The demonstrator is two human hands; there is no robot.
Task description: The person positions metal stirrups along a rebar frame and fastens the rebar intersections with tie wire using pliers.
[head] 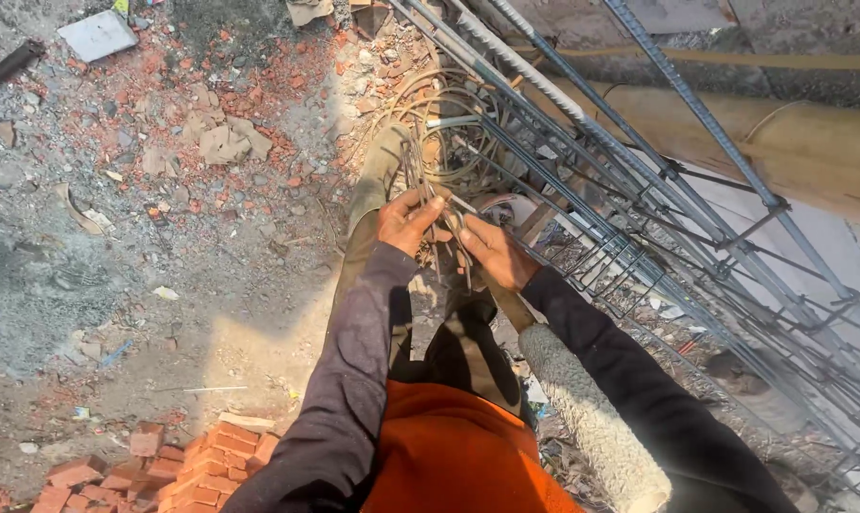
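Observation:
My left hand (404, 218) and my right hand (496, 251) are close together in front of my chest. Both grip a bundle of thin binding wire (447, 220) that runs between them. The wire strands stick up past my left fingers and hang down between the two hands. Just to the right stands a tall rebar cage (639, 204) of long ribbed bars and square ties. My sleeves are dark, and I wear an orange garment (449, 456).
A coil of loose wire (446, 128) lies on the ground beyond my hands. Broken bricks and rubble (211, 133) cover the dusty ground at left. Red bricks (178, 465) are stacked at the lower left. A yellowish pipe (782, 133) runs behind the cage.

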